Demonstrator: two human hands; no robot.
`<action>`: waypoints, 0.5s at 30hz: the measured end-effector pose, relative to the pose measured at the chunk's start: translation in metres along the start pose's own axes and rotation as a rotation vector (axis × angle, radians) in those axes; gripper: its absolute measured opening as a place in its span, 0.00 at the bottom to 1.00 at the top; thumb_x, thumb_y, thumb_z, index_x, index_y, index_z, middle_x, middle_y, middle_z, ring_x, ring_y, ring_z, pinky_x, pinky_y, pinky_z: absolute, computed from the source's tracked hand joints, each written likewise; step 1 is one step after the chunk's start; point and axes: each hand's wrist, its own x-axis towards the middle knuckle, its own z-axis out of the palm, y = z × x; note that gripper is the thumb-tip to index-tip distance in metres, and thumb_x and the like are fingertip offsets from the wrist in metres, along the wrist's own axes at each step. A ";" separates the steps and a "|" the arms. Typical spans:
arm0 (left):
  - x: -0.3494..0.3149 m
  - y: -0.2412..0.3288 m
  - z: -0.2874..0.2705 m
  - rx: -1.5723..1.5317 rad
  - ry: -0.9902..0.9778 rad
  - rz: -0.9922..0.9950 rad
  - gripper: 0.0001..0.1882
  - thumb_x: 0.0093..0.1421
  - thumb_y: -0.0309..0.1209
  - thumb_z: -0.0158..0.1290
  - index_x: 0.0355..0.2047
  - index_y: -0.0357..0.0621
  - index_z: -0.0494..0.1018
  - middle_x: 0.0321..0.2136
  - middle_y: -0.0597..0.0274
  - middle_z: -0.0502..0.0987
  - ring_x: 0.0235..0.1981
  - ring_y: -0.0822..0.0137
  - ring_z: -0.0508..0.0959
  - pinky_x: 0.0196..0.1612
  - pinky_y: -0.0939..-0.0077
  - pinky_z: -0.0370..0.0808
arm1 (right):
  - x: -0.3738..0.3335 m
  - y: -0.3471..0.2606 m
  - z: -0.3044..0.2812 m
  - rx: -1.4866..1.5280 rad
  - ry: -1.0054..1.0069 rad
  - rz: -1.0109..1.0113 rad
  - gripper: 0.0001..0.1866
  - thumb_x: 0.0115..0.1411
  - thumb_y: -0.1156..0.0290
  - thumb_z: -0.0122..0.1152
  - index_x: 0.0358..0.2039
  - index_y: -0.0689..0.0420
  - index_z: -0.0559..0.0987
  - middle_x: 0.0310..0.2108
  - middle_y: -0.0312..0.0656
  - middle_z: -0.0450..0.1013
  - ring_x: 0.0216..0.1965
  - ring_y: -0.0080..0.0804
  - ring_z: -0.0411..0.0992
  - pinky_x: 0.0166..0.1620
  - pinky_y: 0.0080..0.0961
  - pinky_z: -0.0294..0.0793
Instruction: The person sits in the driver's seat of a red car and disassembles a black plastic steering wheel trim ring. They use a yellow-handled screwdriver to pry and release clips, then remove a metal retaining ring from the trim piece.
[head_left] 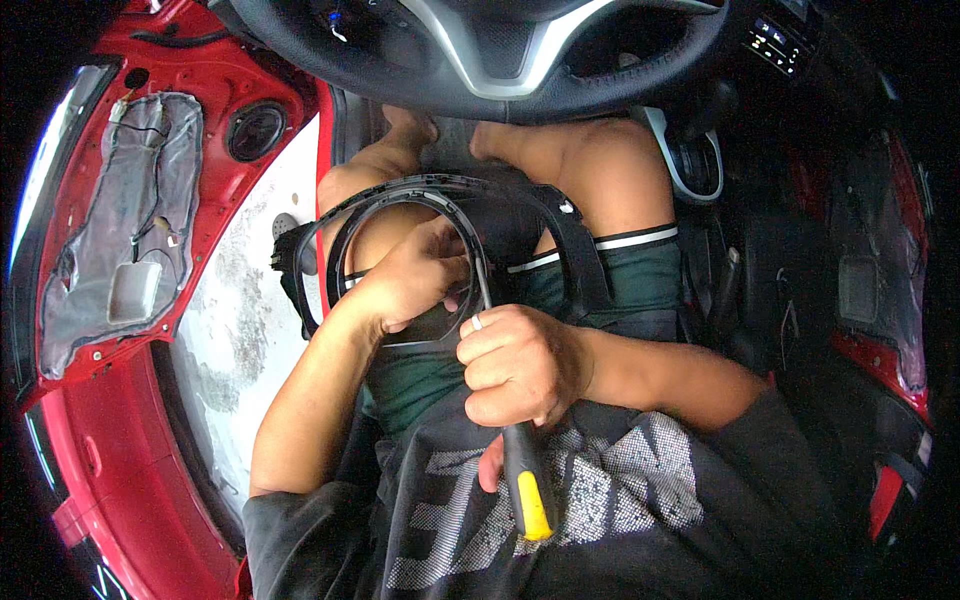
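Sitting with the right grip (522, 365) closed round the black-and-yellow handle of a screwdriver (530, 488), just before the shirt (450, 490), with the shaft alongside the right rim of a round black plastic trim frame (435, 186) over green shorts (640, 278). Reaching into that frame with the left grip (425, 275), fingers curled; cannot tell whether tight on it. Facing, beyond, a silver-spoked steering wheel (505, 105), with an open red car door (218, 190) to the left.

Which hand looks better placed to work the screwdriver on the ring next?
Probably the right hand: it already grips the screwdriver, shaft at the ring. The left hand is at the ring, off the screwdriver.
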 end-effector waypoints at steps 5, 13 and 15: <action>0.004 0.001 0.000 0.020 0.043 -0.032 0.14 0.65 0.21 0.52 0.52 0.37 0.71 0.39 0.64 0.78 0.31 0.73 0.76 0.27 0.80 0.75 | -0.004 0.011 0.008 0.046 0.016 -0.037 0.37 0.42 0.38 0.79 0.14 0.51 0.61 0.17 0.33 0.53 0.17 0.31 0.60 0.21 0.31 0.56; 0.000 0.001 -0.001 -0.087 -0.037 0.011 0.12 0.65 0.19 0.51 0.49 0.39 0.70 0.35 0.68 0.76 0.29 0.75 0.75 0.26 0.81 0.74 | 0.015 -0.007 -0.009 0.041 0.075 -0.024 0.34 0.48 0.40 0.76 0.15 0.50 0.62 0.16 0.33 0.55 0.18 0.33 0.63 0.22 0.31 0.61; -0.001 0.004 0.000 -0.080 -0.009 0.033 0.13 0.64 0.18 0.51 0.49 0.39 0.70 0.35 0.68 0.76 0.28 0.74 0.75 0.26 0.81 0.74 | 0.018 -0.007 -0.012 0.038 0.110 -0.045 0.34 0.48 0.40 0.76 0.15 0.50 0.63 0.16 0.32 0.54 0.18 0.33 0.62 0.22 0.31 0.59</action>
